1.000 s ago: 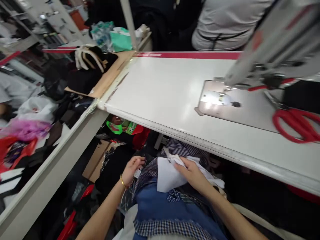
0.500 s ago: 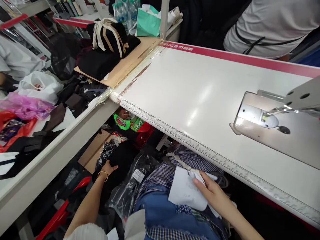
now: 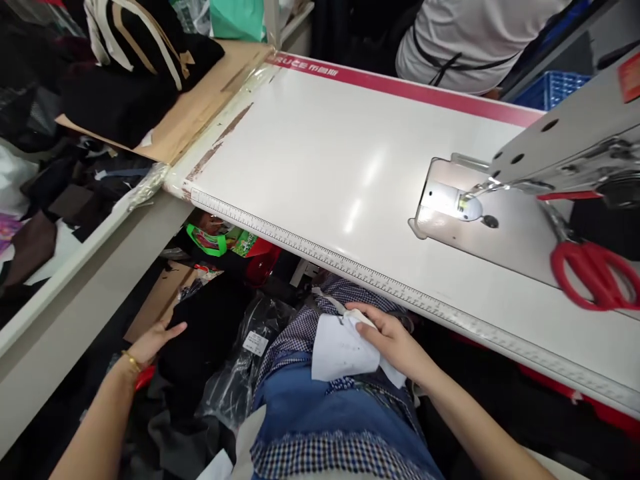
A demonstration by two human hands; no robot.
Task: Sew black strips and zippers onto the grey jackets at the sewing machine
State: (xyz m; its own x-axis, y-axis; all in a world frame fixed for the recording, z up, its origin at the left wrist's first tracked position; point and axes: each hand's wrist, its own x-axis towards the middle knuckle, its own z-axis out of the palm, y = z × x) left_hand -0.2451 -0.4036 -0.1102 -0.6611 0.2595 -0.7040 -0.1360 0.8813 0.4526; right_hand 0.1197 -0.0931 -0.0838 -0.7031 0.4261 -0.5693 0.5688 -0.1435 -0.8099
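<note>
My right hand [image 3: 393, 340] grips a white piece of fabric [image 3: 340, 350] that lies on my lap, over a checked and blue apron [image 3: 320, 413]. My left hand [image 3: 153, 340], with a gold bracelet at the wrist, reaches down to the left and rests with fingers spread on a pile of black fabric [image 3: 210, 340] under the table edge. A plastic-wrapped dark bundle with a white label [image 3: 250, 353] lies between the pile and my lap.
The white sewing table [image 3: 320, 160] has a ruler strip along its near edge. A sewing machine [image 3: 565, 147] stands at the right with red scissors [image 3: 595, 270] beside it. Black bags [image 3: 135, 60] lie on cardboard at the back left. A person in a white top [image 3: 480, 33] sits beyond the table.
My left hand left the fabric on my lap and reached out left and down onto the black pile. The right hand kept hold of the white piece. The view shifted.
</note>
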